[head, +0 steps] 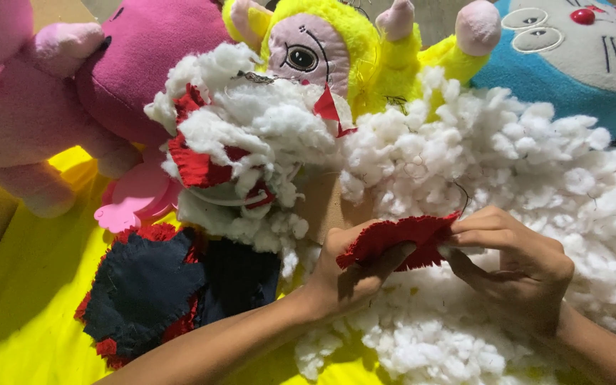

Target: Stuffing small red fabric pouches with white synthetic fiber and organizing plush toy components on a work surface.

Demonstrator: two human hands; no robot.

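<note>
My left hand (347,274) and my right hand (518,260) both grip a small piece of fuzzy red fabric (393,239), held over a big heap of white stuffing (507,164). The left fingers are tucked under the fabric's left end. The right fingers pinch its right edge. To the left lies a pile of dark blue and red fabric pieces (158,285). Behind it a clump of stuffing with red scraps (244,142) sits raised.
Plush toys line the back: a pink one (51,93), a yellow one (329,43) and a blue and white one (579,50). A yellow sheet (23,285) covers the surface. A pink flat piece (133,196) lies by the pink toy.
</note>
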